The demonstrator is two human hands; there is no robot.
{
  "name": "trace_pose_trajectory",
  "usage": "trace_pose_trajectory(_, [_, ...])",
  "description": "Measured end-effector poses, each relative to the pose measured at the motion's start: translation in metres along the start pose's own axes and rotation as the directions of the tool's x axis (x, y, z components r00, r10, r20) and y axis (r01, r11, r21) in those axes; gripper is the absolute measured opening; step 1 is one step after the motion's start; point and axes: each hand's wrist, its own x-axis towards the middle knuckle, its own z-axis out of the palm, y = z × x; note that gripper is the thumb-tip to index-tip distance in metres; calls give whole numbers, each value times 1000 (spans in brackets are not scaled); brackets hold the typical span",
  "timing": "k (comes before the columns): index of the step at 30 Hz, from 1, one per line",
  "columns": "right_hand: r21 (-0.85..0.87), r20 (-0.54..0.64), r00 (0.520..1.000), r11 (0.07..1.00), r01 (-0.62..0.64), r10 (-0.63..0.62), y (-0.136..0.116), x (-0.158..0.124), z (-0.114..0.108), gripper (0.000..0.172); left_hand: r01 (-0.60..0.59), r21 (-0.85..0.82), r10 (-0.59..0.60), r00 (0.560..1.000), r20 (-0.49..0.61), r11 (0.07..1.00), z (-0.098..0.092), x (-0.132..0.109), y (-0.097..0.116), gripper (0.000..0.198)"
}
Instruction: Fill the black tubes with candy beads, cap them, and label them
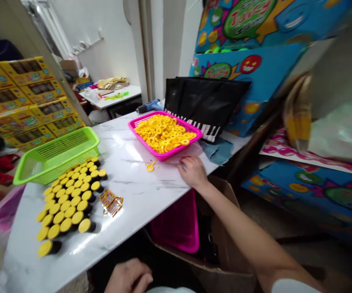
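Note:
My right hand [193, 171] rests at the table's edge, its bent fingers apart and nothing visible in them. Just beyond it stands a pink basket [160, 156], heaped with yellow plastic rings [164, 132]. One loose yellow ring [150, 167] and small scraps lie in front of the basket. Low in the view, my left hand [129, 276] hovers over my lap, fingers loosely curled, with nothing seen between finger and thumb. To the left, several small black containers with yellow lids [70, 211] stand in close rows. Beside them lies a small pile of shiny orange-edged packets [111, 202].
A green basket [57, 152] sits behind the lidded containers, near stacked yellow boxes [29, 101]. A black bag [203, 97] and a blue tool [148, 106] are at the back. Below the table edge, a cardboard box [224, 248] holds a pink tray [176, 228].

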Motion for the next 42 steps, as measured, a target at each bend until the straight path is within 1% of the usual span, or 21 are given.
trace_pose_trajectory(1, [13, -14, 1000, 1000, 0, 0, 1, -3, 0, 28, -63, 5, 63, 998, -11, 998, -7, 3, 6, 11])
trace_pose_trajectory(2, [27, -25, 1000, 1000, 5, -4, 2, -5, 0, 28, -179, 104, 190, 977, -98, 978, -16, 5, 13, 14])
trace_pose_trajectory(3, [40, -30, 999, 999, 16, -15, 2, -7, -1, 28, -238, 219, 286, 932, -223, 946, -26, 7, 21, 18])
trace_pose_trajectory(4, [62, -37, 999, 997, 35, -33, -2, -9, -2, 28, -247, 296, 340, 882, -326, 923, -35, 9, 27, 18])
trace_pose_trajectory(6, [153, -72, 992, 982, 113, -103, -22, -14, -4, 26, -226, 355, 371, 827, -423, 907, -50, 9, 38, 16])
trace_pose_trajectory(9, [379, -139, 938, 858, 346, -317, -83, -26, -6, 21, -207, 361, 360, 825, -435, 909, -56, 5, 41, 13])
trace_pose_trajectory(11, [470, -113, 870, 745, 473, -480, -133, -32, -4, 23, -204, 381, 371, 820, -437, 902, -54, -1, 37, 11])
trace_pose_trajectory(13, [499, -70, 809, 682, 534, -583, -177, -35, 4, 32, -172, 396, 362, 801, -476, 902, -51, -12, 32, 12])
trace_pose_trajectory(16, [482, -7, 772, 674, 560, -636, -215, -33, 26, 38, -85, 331, 274, 766, -581, 940, -53, -35, 24, 13])
trace_pose_trajectory(20, [448, 61, 753, 692, 566, -655, -225, -27, 52, 20, 50, 109, 43, 697, -716, 993, -57, -73, 8, 13])
trace_pose_trajectory(22, [445, 66, 743, 687, 575, -665, -224, -24, 54, 17, 91, -24, -79, 663, -744, 996, -56, -88, -1, 15])
trace_pose_trajectory(25, [433, -20, 762, 681, 590, -648, -225, -25, 41, 17, 96, -238, -244, 634, -734, 967, -51, -99, -9, 20])
trace_pose_trajectory(27, [405, -120, 777, 684, 606, -618, -227, -35, 25, 16, 90, -393, -355, 644, -678, 915, -50, -97, -8, 26])
trace_pose_trajectory(28, [387, -165, 779, 687, 615, -605, -228, -43, 18, 15, 94, -476, -410, 667, -623, 875, -51, -93, -7, 30])
trace_pose_trajectory(30, [349, -235, 768, 686, 639, -596, -229, -61, 6, 13, 118, -637, -498, 736, -460, 762, -53, -81, -4, 40])
trace_pose_trajectory(32, [301, -256, 755, 692, 656, -604, -229, -78, 1, 13, 145, -753, -527, 797, -296, 642, -56, -67, -3, 49])
trace_pose_trajectory(34, [260, -199, 774, 729, 633, -601, -229, -86, 5, 14, 152, -796, -516, 827, -222, 586, -57, -56, -3, 53])
trace_pose_trajectory(37, [325, -11, 844, 796, 511, -537, -223, -80, 16, 15, 163, -766, -500, 835, -229, 622, -55, -49, -5, 52])
trace_pose_trajectory(39, [465, 93, 844, 773, 432, -528, -213, -70, 18, 12, 187, -735, -502, 833, -233, 651, -54, -52, -9, 52])
trace_pose_trajectory(41, [585, 140, 836, 726, 362, -530, -200, -63, 16, 11, 215, -720, -519, 823, -230, 660, -52, -56, -13, 53])
trace_pose_trajectory(42, [618, 153, 854, 723, 310, -497, -194, -60, 14, 13, 228, -714, -528, 818, -229, 662, -51, -57, -15, 54])
